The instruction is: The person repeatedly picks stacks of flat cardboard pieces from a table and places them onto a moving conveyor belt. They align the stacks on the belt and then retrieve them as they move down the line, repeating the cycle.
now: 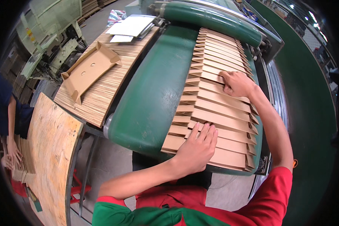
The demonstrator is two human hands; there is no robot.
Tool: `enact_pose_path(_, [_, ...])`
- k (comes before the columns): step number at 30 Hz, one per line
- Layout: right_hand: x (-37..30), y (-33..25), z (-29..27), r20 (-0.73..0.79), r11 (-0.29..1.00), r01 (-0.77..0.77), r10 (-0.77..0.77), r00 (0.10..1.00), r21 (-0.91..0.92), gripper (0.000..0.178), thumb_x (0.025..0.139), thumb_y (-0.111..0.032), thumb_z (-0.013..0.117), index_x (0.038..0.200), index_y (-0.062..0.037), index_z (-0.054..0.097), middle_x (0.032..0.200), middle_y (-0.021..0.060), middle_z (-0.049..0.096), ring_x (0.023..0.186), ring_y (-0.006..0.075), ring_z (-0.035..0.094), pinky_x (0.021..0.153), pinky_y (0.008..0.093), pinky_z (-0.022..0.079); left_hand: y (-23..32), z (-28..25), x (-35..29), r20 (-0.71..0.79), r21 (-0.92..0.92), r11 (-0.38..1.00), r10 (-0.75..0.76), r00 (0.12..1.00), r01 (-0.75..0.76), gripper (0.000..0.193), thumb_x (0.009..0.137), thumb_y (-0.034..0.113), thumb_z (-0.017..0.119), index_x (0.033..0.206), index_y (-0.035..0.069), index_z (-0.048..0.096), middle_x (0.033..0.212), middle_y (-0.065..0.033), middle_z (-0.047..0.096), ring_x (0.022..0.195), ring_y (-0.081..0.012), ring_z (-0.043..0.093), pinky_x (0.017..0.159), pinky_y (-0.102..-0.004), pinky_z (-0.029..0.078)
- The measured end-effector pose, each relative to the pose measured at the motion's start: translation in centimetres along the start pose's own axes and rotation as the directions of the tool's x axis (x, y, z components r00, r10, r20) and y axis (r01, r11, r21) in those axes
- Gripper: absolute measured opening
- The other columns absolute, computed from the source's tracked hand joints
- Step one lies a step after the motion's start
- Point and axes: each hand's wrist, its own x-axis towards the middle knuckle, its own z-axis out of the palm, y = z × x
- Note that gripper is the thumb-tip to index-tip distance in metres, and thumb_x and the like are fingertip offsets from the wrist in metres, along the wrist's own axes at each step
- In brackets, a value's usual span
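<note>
Cardboard (pixel 214 103): brown, folded, overlapping | left hand (pixel 196 148): flat atop, unclenched | right hand (pixel 238 83): curled, grip unclear

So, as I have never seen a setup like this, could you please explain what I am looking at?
There is no robot here: one picture, taken by a wide fisheye camera on a person's head, looking down, which is why straight edges bend. The bare arms coming from below are the wearer's own.

In front is a wide green belt with a green roller across its far end. A row of overlapping brown cardboard pieces lies along it. The left hand rests on the near part of the row; the right hand touches it farther up, fingers bent, though whether it grips a piece is unclear.

To the left, a cardboard tray and white sheets lie on a striped brown surface. Another person's hands show at the far left.
</note>
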Motion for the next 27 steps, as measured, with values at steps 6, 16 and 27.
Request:
enact_pose_path(6, [1.3, 2.2, -0.1, -0.085, 0.996, 0.037, -0.044, 0.995, -0.083, 0.043, 0.083, -0.013, 0.059, 0.121, 0.0063, 0.057, 0.1, 0.0284, 0.07, 0.097, 0.0465, 0.068, 0.088, 0.0522, 0.056, -0.4, 0.6, 4.5, -0.105, 0.086, 0.995, -0.047, 0.993, 0.057, 0.076, 0.076, 0.022, 0.078, 0.141, -0.01, 0.056, 0.14, -0.0228, 0.061, 0.134, -0.0364, 0.057, 0.118, -0.0534, 0.04])
enact_pose_path(16, [4.9, 3.8, 3.3, -0.292, 0.926, -0.158, 0.055, 0.955, -0.342, 0.018, 0.093, -0.007, 0.059, 0.105, 0.0045, 0.067, 0.102, 0.0231, 0.075, 0.099, 0.04, 0.074, 0.083, 0.047, 0.063, -1.6, 3.0, 8.1, -0.193, 0.104, 0.989, -0.085, 0.977, 0.107, 0.059, 0.084, 0.018, 0.072, 0.137, -0.006, 0.061, 0.133, -0.0207, 0.064, 0.129, -0.0327, 0.059, 0.114, -0.0498, 0.043])
enact_pose_path(27, [0.8, -3.9, -0.4, -0.034, 1.0, 0.002, -0.002, 0.999, -0.025, 0.017, 0.071, -0.009, 0.066, 0.08, 0.0033, 0.074, 0.083, 0.0312, 0.07, 0.087, 0.0491, 0.07, 0.084, 0.0526, 0.057, 1.6, -0.3, 2.6, 0.096, 0.15, 0.979, -0.15, 0.984, 0.135, 0.067, 0.08, 0.017, 0.08, 0.138, -0.007, 0.057, 0.124, -0.021, 0.067, 0.119, -0.0372, 0.065, 0.109, -0.0653, 0.042])
